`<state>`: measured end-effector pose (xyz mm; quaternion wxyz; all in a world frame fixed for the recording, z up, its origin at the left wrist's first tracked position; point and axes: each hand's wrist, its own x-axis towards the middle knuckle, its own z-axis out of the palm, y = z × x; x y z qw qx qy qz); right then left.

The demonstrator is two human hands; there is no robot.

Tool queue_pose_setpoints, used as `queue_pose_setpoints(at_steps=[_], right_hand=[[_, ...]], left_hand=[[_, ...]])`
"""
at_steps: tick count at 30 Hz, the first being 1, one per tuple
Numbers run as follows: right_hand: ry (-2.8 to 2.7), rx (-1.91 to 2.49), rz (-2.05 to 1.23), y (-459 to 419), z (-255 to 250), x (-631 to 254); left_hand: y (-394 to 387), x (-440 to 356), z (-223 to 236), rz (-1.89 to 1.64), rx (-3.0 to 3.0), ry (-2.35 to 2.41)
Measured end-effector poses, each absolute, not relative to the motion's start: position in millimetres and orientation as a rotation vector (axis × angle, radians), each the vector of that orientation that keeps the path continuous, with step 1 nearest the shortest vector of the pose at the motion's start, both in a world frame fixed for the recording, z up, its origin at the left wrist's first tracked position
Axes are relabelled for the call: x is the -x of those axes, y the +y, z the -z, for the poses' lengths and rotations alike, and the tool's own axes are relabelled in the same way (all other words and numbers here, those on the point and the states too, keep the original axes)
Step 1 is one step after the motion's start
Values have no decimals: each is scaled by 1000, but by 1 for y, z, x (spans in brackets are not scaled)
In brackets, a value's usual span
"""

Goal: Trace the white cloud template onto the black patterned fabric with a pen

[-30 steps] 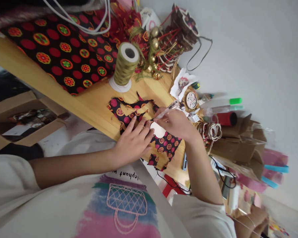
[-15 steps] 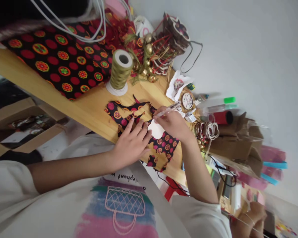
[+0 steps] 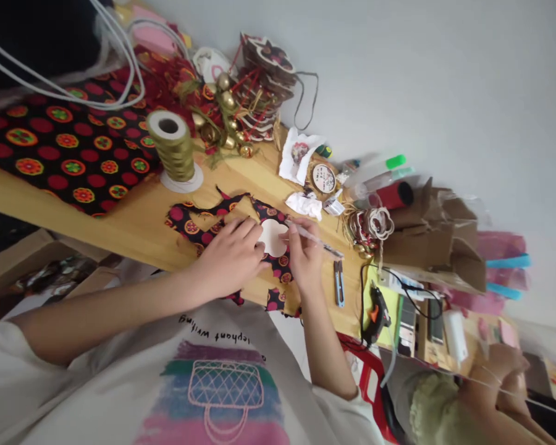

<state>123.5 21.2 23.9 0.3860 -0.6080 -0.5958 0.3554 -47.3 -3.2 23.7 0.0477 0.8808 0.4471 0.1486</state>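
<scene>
A white flower-shaped card (image 3: 274, 238) lies on a cut piece of dark fabric (image 3: 285, 272) printed with pink dots and orange rounds. My left hand (image 3: 234, 256) rests palm down on the fabric, its fingers close together and bent, the tips and thumb holding the card's left edge. Between the thumb and fingers of my right hand (image 3: 306, 256) is a clear pen (image 3: 322, 242), lying slanted. A finger of that hand touches the card's right edge. Ragged fabric with cut-out gaps extends to the left, partly under my left hand.
A green thread spool (image 3: 175, 151) stands behind on the left, beside folded patterned cloth (image 3: 65, 154). Small blue thread snips (image 3: 338, 284) lie right of my hand, before a glue gun (image 3: 376, 315). Bells (image 3: 227, 102) and a paper bag (image 3: 438, 241) line the wall. Another person's arm (image 3: 486, 389) is at lower right.
My view has swung right. My left fingers, spread before, are now drawn together and bent at the card. My right hand has shifted toward me, and the pen now points the other way.
</scene>
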Motion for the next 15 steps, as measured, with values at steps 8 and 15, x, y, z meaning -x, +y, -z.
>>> queue_pose_setpoints(at_steps=[8, 15], right_hand=[[-1422, 1486, -902, 21, -2, -126], [-1041, 1515, -547, -3, -18, -124]], left_hand=[[76, 42, -45, 60, -2724, 834], [118, 30, -42, 60, -2427, 581]])
